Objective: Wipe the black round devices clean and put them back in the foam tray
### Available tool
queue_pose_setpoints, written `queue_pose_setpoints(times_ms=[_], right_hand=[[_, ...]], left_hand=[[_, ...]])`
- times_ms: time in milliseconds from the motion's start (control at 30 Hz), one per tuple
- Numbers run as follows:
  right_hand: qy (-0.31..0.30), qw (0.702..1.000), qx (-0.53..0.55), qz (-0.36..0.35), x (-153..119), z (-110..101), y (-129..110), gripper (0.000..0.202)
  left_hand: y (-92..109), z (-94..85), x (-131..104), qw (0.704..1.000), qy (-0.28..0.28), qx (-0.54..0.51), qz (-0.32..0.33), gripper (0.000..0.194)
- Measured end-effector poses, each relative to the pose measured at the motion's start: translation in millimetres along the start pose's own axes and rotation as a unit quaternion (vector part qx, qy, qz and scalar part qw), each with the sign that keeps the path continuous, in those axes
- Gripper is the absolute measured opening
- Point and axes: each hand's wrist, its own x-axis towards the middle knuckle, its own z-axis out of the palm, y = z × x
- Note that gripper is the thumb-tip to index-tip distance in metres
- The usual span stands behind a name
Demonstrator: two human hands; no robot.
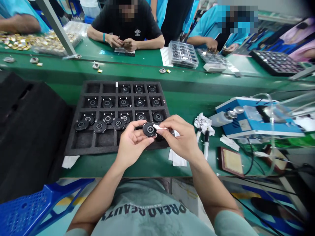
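Note:
My left hand point(132, 141) grips a round black watch case point(149, 129) by its edge, over the front part of a black foam tray point(86, 151). Pinched in my right hand point(180, 136) is a small white wipe point(157, 127), which meets the right side of the case. Round black cases of the same kind lie in the tray's back compartments. In front of the third row, several more cases, such as one at the left point(81, 125), rest tilted on the dividers. My right fingers partly hide another dark piece under them.
Black foam trays point(29, 131) are stacked at the left. On the right are a blue machine point(261, 121), a bottle point(219, 119), crumpled tissue point(204, 123), a pen point(206, 144) and a brown-framed pad point(230, 161). Other people work across the green bench point(98, 168).

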Motion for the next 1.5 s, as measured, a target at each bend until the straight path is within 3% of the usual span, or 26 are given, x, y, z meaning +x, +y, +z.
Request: queue_pose_setpoints(times_ms=[267,400,533,667,867,1000,1100,1233,1500], right_hand=[[0.026,1.0,0.0,0.012,12,-15,1,0.009],[-0.038,0.999,-0.005,0.005,6,-12,-4,0.008],[0.021,0.998,-0.062,-0.013,8,5,0,0.011],[0.067,0.994,-0.081,0.002,11,1,1,0.011],[-0.001,0.998,-0.057,0.004,-5,-2,-7,0.01],[0.051,0.992,-0.118,-0.008,2,7,6,0.011],[0.072,0.992,-0.1,0.023,5,1,10,0.011],[0.023,0.998,-0.04,0.051,-5,-10,1,0.01],[-0.042,0.998,-0.04,-0.035,10,5,-7,0.011]], left_hand=[[3,-0.7,1,1.0,-0.009,0.007,-0.01,0.057],[2,-1.2,1,1.0,-0.011,0.002,-0.021,0.059],[1,0.1,1,1.0,-0.002,0.016,-0.019,0.058],[1,2.1,2,1.0,0.012,0.017,-0.011,0.058],[0,1.4,1,1.0,0.007,0.018,-0.017,0.059],[0,1.4,0,1.0,-0.001,0.03,-0.011,0.055],[1,2.3,-1,0.999,0.011,0.03,-0.008,0.055],[0,2.0,-1,0.999,0.002,0.033,-0.018,0.056],[-2,0.3,-1,0.994,-0.044,0.095,-0.014,0.047]])
